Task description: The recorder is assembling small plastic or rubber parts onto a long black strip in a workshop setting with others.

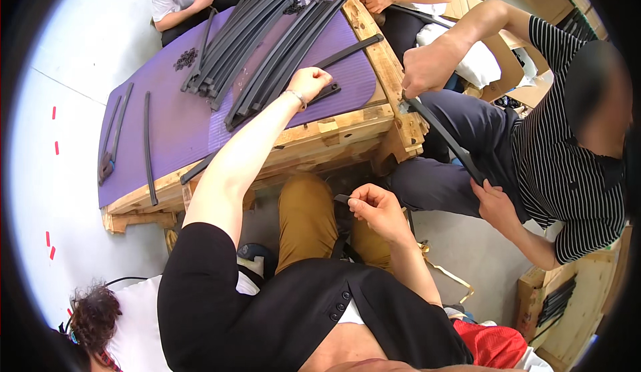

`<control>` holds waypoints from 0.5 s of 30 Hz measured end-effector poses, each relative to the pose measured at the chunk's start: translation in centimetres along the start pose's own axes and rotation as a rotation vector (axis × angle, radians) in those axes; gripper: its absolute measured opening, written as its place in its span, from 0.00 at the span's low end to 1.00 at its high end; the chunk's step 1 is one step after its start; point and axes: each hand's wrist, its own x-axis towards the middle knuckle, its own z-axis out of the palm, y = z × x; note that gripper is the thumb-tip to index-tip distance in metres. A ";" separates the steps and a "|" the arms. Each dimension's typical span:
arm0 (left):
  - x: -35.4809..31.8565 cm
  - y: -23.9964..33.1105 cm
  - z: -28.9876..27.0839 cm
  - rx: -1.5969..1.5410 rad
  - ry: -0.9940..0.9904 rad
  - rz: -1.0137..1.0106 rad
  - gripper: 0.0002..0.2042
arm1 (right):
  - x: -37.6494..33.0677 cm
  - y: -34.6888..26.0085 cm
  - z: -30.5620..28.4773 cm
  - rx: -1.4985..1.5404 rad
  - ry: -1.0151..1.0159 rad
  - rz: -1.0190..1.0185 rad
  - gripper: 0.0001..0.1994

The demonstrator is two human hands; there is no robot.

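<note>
1. Over purple mat [170,108]: left hand [310,84], fingers curled (cannot tell whether gripping)
2. Off mat's near edge: right hand [383,214], pinching small dark piece [342,198], likely for fingertip control
3. Upon mat: dark bars [244,42], bunched lengthwise, likely for easy reach

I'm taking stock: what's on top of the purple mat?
Dark strips, mostly heaped, lie on the mat, with two clusters of small black pieces. The heaped strips, left hand and forearm hide whatever is beneath.

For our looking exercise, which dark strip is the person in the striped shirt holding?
The dark strip slanting across their dark trousers, between both hands; many other strips lie heaped on the purple mat.
</note>
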 end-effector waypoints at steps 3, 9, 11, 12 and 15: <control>-2.9 0.8 1.0 0.463 0.139 0.215 0.18 | 0.3 0.3 -0.3 0.012 0.013 0.014 0.04; -3.1 0.7 1.6 0.425 0.232 0.177 0.15 | 1.0 0.1 0.0 -0.006 0.004 0.050 0.04; -2.9 0.6 1.7 0.415 0.254 0.176 0.14 | 1.1 0.1 0.1 -0.002 0.012 0.062 0.04; -2.9 0.5 1.8 0.396 0.254 0.159 0.14 | 1.1 0.2 0.0 0.000 0.011 0.067 0.04; -2.8 0.2 2.0 0.338 0.258 0.127 0.13 | 1.3 0.6 -0.1 0.003 0.004 0.067 0.04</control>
